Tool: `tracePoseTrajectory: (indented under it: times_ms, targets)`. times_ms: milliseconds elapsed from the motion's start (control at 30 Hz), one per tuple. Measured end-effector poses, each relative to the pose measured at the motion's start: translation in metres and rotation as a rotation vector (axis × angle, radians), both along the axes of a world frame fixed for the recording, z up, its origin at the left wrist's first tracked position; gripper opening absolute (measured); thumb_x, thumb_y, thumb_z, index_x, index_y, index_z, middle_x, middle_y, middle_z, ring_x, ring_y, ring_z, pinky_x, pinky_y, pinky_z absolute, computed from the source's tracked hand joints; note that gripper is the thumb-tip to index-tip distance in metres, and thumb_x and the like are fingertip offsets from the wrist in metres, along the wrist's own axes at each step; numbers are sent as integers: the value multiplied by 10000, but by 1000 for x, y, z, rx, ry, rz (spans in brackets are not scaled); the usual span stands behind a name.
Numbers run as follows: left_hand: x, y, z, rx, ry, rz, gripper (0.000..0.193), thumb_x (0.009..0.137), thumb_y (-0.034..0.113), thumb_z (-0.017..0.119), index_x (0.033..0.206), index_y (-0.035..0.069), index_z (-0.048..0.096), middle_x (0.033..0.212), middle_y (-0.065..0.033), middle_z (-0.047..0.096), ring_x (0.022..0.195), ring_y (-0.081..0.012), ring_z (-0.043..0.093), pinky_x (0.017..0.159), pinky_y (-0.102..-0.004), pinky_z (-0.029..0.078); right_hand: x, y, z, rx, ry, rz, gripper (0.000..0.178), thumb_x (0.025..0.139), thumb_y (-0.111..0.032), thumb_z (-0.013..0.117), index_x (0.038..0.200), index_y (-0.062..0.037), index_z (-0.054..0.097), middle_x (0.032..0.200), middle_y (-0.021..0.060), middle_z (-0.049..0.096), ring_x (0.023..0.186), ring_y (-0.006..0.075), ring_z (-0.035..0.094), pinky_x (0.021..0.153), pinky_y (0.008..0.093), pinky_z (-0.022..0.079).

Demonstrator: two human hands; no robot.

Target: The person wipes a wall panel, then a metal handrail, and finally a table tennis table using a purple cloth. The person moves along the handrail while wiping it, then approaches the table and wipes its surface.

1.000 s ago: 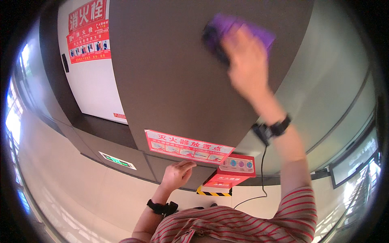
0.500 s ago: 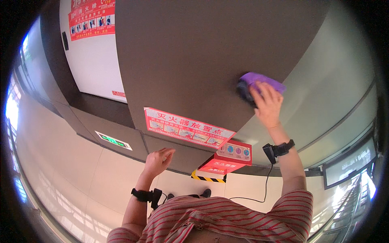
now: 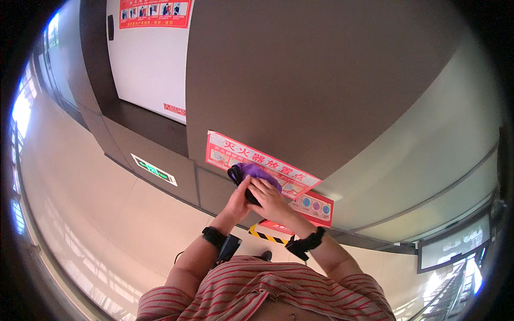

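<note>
Purple cloth (image 3: 259, 174) located in front of red-and-white sign (image 3: 293, 175), partly covering it
Black item (image 3: 234, 172) adjoins the cloth at its left; contact with the sign cannot be determined. Right hand (image 3: 270, 200) has its fingers grasping the cloth; left hand (image 3: 237, 202) meets it at the black item, fingers largely hidden, grip cannot be told. Red box (image 3: 316, 207) sits below the sign, at right; green-and-white sign (image 3: 153, 169) is mounted farther left
</note>
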State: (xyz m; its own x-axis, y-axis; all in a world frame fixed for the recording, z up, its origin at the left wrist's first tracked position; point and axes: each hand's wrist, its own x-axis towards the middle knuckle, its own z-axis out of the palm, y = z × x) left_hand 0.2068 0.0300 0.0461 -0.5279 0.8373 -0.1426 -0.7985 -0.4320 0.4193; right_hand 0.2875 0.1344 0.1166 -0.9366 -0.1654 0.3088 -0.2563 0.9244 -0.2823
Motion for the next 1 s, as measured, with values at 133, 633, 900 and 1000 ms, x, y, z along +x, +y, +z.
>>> tracePoseTrajectory:
  times_ms: [133,633,900,1000]
  targets:
    - [-19,-13,-23,-256,-75,384,332,982,360,546,1181,99,599,1069,-34,674,975,-181,645,855,-337,526,17,22,65,110,31,-12,468,843,-172,673,1285,-77,554,1401,100,481,1342,330,416,1079,469,378]
    - [-33,63,-15,-785,907,832,833,796,-102,539,1533,177,269,1617,-165,91,1490,-380,95,1196,-456,201,9,158,221,897,1020,-374,316,855,-57,555,1116,-181,684,1324,40,587,1299,296,453,1021,393,308]
    - [-138,49,-58,-734,525,1209,619,961,121,539,1505,24,259,1550,-171,286,1425,-297,284,1163,-370,221,13,175,213,905,1013,-345,335,863,-40,511,1153,-109,663,1348,93,560,1302,337,438,1039,427,326]
    - [-135,56,-98,-676,286,1119,573,999,208,506,1495,27,283,1478,-131,405,1331,-264,406,1116,-361,289,12,174,213,861,1041,-317,346,843,-33,529,1131,-142,686,1339,77,574,1300,320,436,1022,409,328]
